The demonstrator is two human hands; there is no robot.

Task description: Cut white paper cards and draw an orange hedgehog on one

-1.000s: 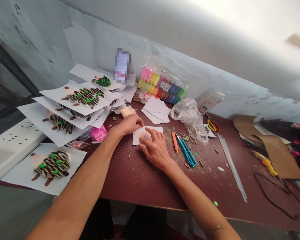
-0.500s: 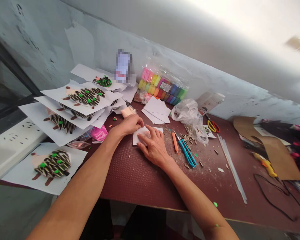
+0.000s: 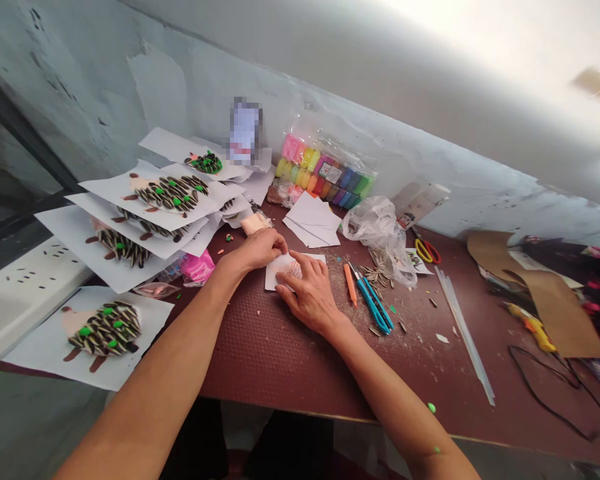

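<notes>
A small white card (image 3: 274,275) with a reddish drawn pattern lies on the dark red table (image 3: 280,360), under both hands. My left hand (image 3: 264,249) is at the card's upper left edge, fingers curled together; whatever they pinch is too small to make out. My right hand (image 3: 307,285) rests on the card's right part with its fingers spread, holding nothing. Just behind my left hand sits a pale peach block of clay (image 3: 255,224). Right of the card are an orange pen (image 3: 351,285) and a teal cutter (image 3: 375,307).
Sheets with seed-covered hedgehogs (image 3: 170,193) are piled at the left by a power strip (image 3: 30,280). Behind are blank white cards (image 3: 313,220), coloured clay packs (image 3: 325,173) and a plastic bag (image 3: 380,233). Scissors (image 3: 427,251), glue sticks (image 3: 465,333) and a yellow glue gun (image 3: 535,327) lie right.
</notes>
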